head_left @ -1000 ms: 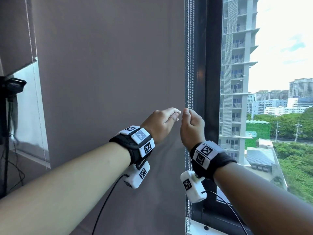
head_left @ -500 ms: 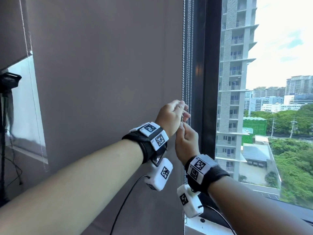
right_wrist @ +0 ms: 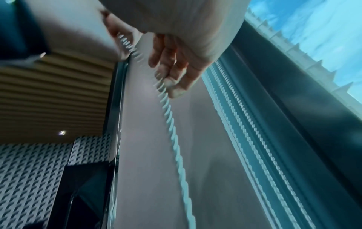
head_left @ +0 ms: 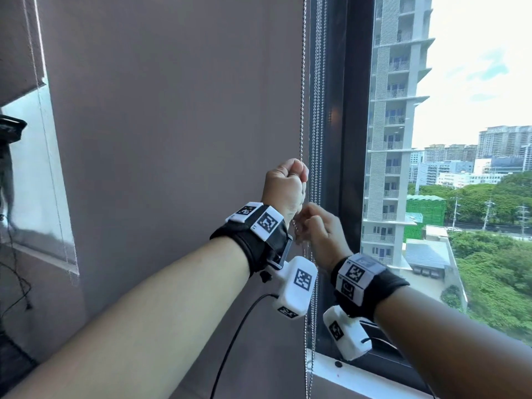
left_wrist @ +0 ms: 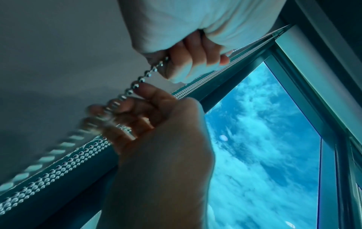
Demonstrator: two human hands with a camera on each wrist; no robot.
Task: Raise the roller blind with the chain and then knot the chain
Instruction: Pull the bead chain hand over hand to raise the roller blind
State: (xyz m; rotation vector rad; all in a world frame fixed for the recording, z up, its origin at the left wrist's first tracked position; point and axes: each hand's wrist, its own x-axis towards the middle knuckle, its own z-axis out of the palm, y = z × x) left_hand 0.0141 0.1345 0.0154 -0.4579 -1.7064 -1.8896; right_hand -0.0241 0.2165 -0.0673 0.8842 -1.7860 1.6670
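Observation:
A grey-brown roller blind (head_left: 172, 125) hangs down past the sill. One strand of its metal bead chain (head_left: 302, 96) is drawn slightly left of the other strands (head_left: 318, 110). My left hand (head_left: 285, 182) grips this strand in a fist. Just below it, my right hand (head_left: 319, 228) holds the same strand. In the left wrist view the left hand (left_wrist: 195, 62) curls round the chain (left_wrist: 145, 77) and the right hand (left_wrist: 156, 116) pinches it lower down. In the right wrist view the blurred chain (right_wrist: 176, 139) runs past the right hand's fingers (right_wrist: 172, 66).
A dark window frame (head_left: 354, 139) stands right of the chains, with bare glass and a tower block (head_left: 397, 139) beyond. The sill (head_left: 359, 378) lies below my right wrist. At far left are a second, part-raised blind (head_left: 17, 38) and a black device (head_left: 8, 131).
The hands were side by side at the chain. The left hand has risen above the right, and both have closed on one strand and drawn it slightly left.

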